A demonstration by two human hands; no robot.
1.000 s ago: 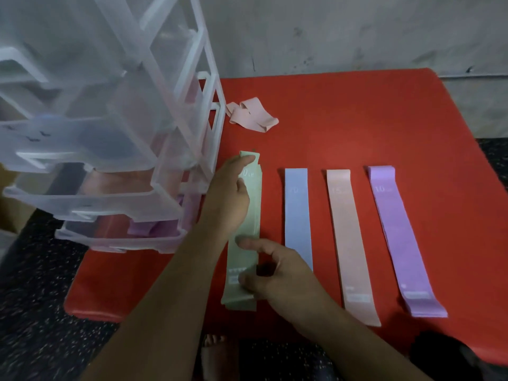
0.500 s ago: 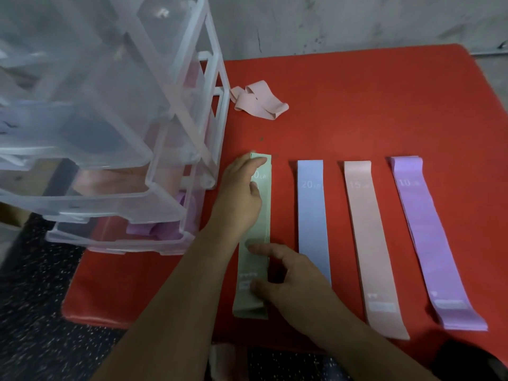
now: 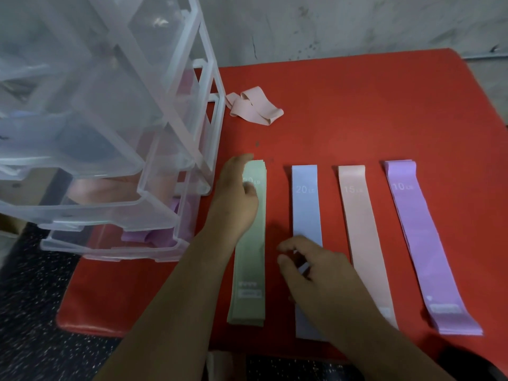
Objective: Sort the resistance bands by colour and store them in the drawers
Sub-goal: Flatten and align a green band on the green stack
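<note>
Four flat stacks of resistance bands lie side by side on the red table [image 3: 371, 111]: green [image 3: 250, 259], blue [image 3: 306, 213], peach-pink [image 3: 362, 232] and purple [image 3: 424, 243]. My left hand [image 3: 235, 199] rests with straight fingers on the far end of the green stack. Over the near half of the blue stack, my right hand [image 3: 319, 273] has loosely curled fingers and grips nothing that I can see. A loose pink band [image 3: 255, 108] lies crumpled further back, beside the clear plastic drawer unit [image 3: 115, 114].
The drawer unit stands on the table's left corner with its lower drawers pulled out. One drawer holds pink bands [image 3: 104, 188]; the lowest holds purple bands [image 3: 154, 236]. A grey wall runs behind the table. Dark speckled floor lies left of and below it.
My right hand has left the near part of the green stack and moved right, over the blue stack. My left hand stays on the green stack's far end. The camera has shifted closer.
</note>
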